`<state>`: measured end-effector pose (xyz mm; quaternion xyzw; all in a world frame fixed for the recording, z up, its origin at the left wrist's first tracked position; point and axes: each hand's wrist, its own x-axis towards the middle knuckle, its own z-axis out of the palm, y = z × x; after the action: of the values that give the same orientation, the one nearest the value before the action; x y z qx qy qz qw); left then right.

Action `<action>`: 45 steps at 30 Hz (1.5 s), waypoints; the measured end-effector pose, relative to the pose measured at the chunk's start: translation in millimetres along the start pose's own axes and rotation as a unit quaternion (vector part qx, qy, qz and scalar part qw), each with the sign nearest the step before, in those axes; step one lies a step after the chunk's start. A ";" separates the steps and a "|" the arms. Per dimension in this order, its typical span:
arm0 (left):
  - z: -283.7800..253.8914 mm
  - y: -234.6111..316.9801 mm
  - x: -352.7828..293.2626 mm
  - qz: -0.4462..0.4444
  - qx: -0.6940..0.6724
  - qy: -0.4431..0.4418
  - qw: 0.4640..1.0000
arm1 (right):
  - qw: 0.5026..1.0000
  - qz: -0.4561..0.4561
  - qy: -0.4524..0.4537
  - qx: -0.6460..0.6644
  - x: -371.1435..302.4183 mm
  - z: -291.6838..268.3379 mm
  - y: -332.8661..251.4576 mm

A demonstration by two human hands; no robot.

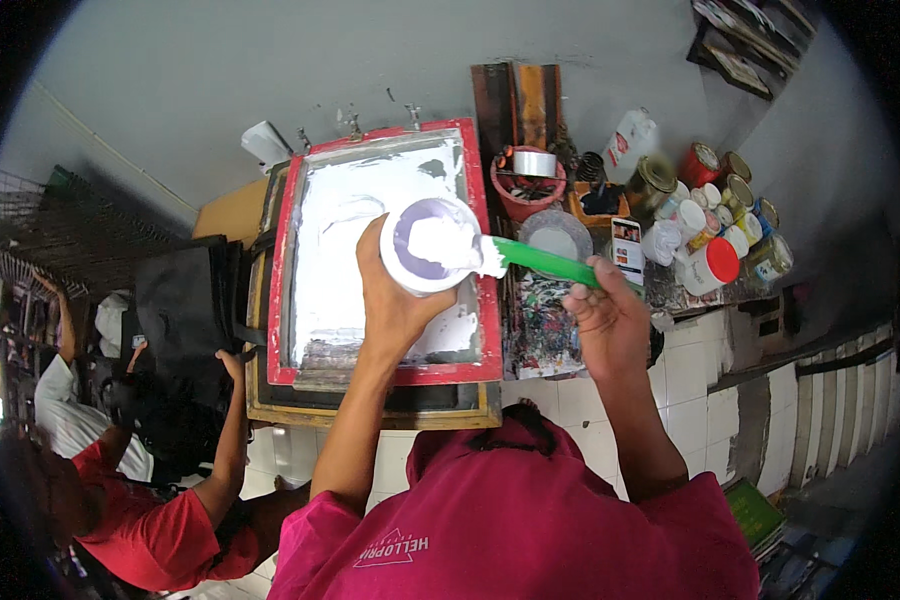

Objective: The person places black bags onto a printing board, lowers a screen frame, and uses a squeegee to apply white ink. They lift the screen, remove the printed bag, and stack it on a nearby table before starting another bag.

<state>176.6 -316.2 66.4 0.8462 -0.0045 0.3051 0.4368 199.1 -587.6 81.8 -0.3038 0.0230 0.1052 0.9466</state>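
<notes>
Left hand (395, 300) gripped white tub (430, 245) from below, fingers wrapped round it, mouth tipped toward the camera over the red-framed screen (370, 250). Tub held thick white paste. Right hand (610, 310) at 3 o'clock, fingers closed on green spatula (545, 262), blade dug into paste. At 1 o'clock on table (540, 330): cans and jars (715, 215), contents unclear; red bucket (525, 185) with tape roll.
</notes>
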 end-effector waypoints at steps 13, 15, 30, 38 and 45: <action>-190.7 -23.5 -7.5 -0.111 -0.017 0.254 0.961 | 0.825 -0.222 -0.107 -0.509 73.3 91.6 149.4; -217.4 -31.2 -19.4 -0.121 -0.005 0.228 0.966 | 0.717 -0.316 -0.161 -0.600 81.9 94.1 183.5; -212.0 -65.3 -13.2 -0.100 -0.020 0.154 0.983 | 0.578 -0.222 -0.307 -0.723 49.6 109.9 157.8; -131.7 -88.0 24.5 0.077 0.129 -0.038 0.988 | 0.840 -0.204 -0.092 -0.495 6.9 153.2 27.7; -37.1 10.3 12.1 -0.004 -0.122 -0.162 0.979 | 0.836 -0.112 -0.076 -0.532 -3.0 137.1 -9.3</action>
<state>164.6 -291.9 96.3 0.8249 -0.1085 0.1594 0.5314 195.4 -516.0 199.1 -0.7520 -0.1427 0.0177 0.6433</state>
